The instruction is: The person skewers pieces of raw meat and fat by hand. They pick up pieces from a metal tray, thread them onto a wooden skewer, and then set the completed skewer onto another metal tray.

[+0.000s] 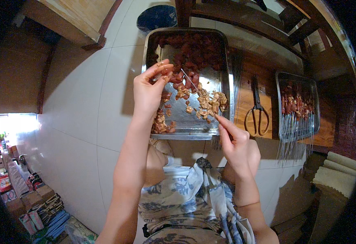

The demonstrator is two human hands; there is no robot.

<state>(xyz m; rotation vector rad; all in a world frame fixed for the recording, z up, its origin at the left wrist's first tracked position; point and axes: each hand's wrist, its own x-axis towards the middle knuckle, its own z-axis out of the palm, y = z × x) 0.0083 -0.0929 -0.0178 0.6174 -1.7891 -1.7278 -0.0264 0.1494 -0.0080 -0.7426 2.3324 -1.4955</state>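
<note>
A metal tray [181,118] of raw meat lies in front of me. Dark red pieces of meat [196,50] fill its far half, and paler yellowish pieces [210,102] lie nearer. Over the tray's left side, my left hand [149,91] pinches a small reddish piece of meat [166,71] between thumb and fingers. My right hand [237,146], at the near right rim, grips a thin metal skewer [189,78]. Its bare tip points up and left towards my left hand, apart from it. Pale pieces partly cover the skewer's lower length, so I cannot tell whether any are threaded on it.
Right of the tray, scissors [258,113] lie on a wooden surface [245,91]. Beyond them a smaller metal tray [317,122] holds several loaded skewers [297,106], handles overhanging its near edge. A dark round container [157,17] stands behind. Boxes [33,198] are at lower left.
</note>
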